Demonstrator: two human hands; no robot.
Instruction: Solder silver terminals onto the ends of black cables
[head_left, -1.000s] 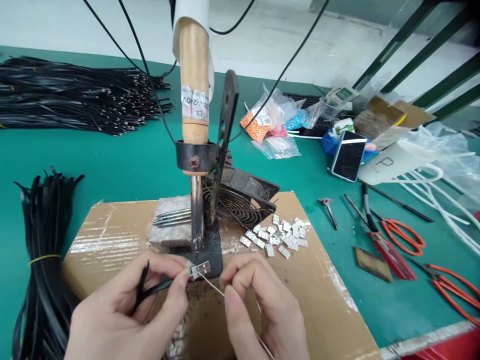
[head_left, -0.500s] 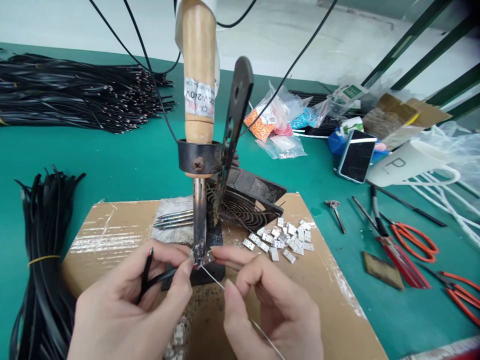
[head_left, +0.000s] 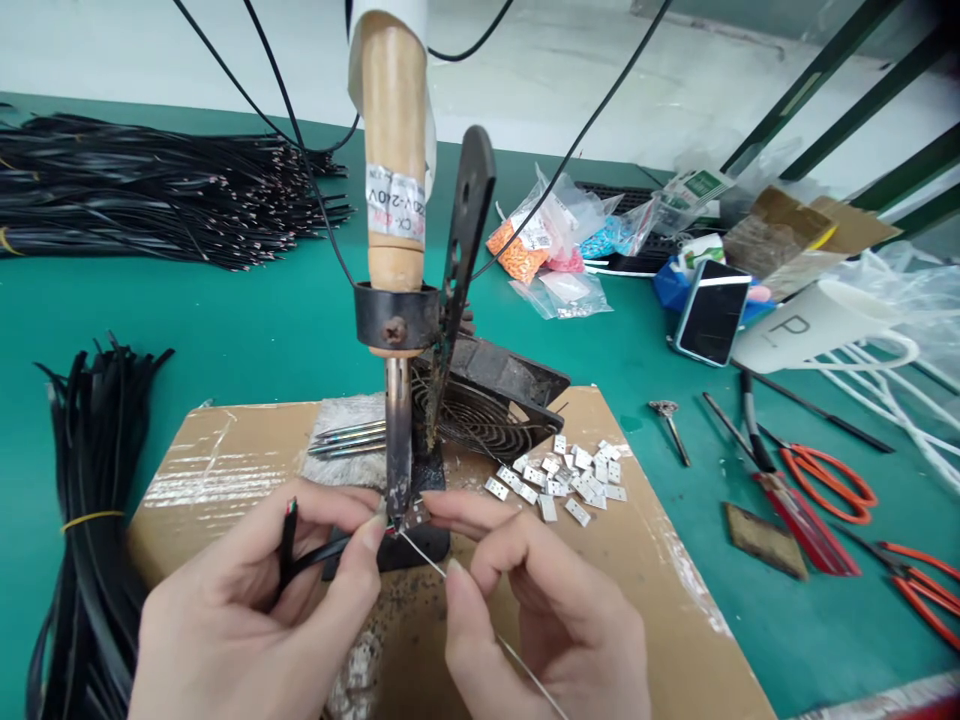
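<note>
A soldering iron [head_left: 398, 430] with a wooden handle is clamped upright, tip down, in a black metal stand [head_left: 463, 230]. My left hand [head_left: 255, 610] pinches a flat black cable [head_left: 324, 551] close to the tip, and the cable's other end pokes up behind the fingers. Between thumb and fingers, my right hand [head_left: 551, 615] holds a thin solder wire [head_left: 426, 558] whose end meets the cable end under the tip. A small metal plate [head_left: 415, 514] sits at my right fingertips beside the tip; its exact contact with the wires is too small to make out.
Small metal plates [head_left: 577, 487] lie scattered on the cardboard [head_left: 637, 600], near a black fan [head_left: 502, 390]. Cable bundles [head_left: 97, 500] are at left. Scissors [head_left: 829, 485], pliers, a phone [head_left: 712, 312] and a white cup [head_left: 817, 325] lie at right.
Almost nothing differs. The view has shifted slightly, and my left hand sits marginally further left; both hands keep their grip at the iron's tip.
</note>
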